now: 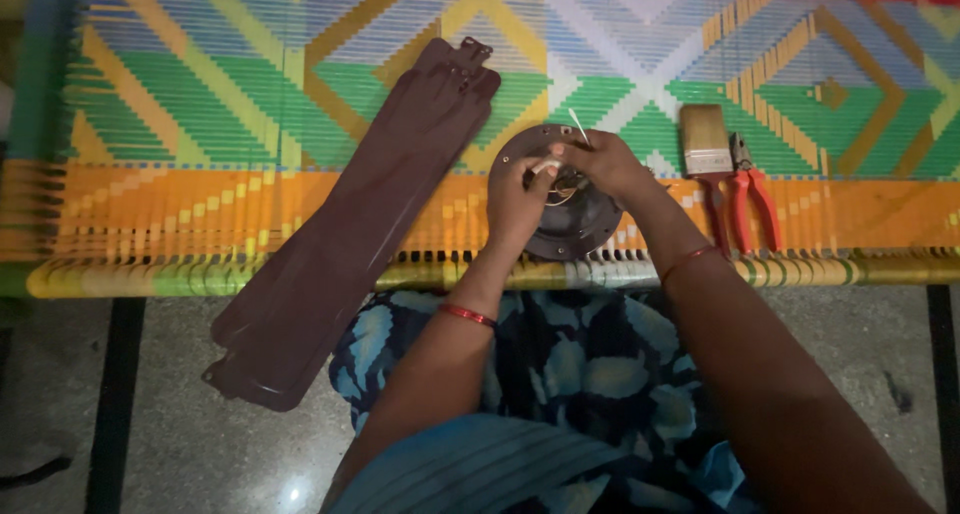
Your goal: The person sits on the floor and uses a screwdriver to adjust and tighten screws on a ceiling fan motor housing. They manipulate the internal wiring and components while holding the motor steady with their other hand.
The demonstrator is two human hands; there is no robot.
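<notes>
A round dark-brown fan motor housing [580, 224] lies on the woven cot near its front edge. My left hand [517, 202] rests on the housing's left side and pinches a small white piece, likely a wire end, at the top. My right hand [600, 162] is over the housing's centre, fingers closed on thin white wires, one of which sticks up past the fingers. Both wrists wear red bangles.
Several long brown fan blades [340, 234] lie stacked diagonally, overhanging the cot's front rail [150, 274]. A flat paintbrush [706, 144] and red-handled pliers [750, 189] lie to the right of the housing. The colourful woven cot surface [250, 94] spreads behind. The speckled floor [180, 414] is below.
</notes>
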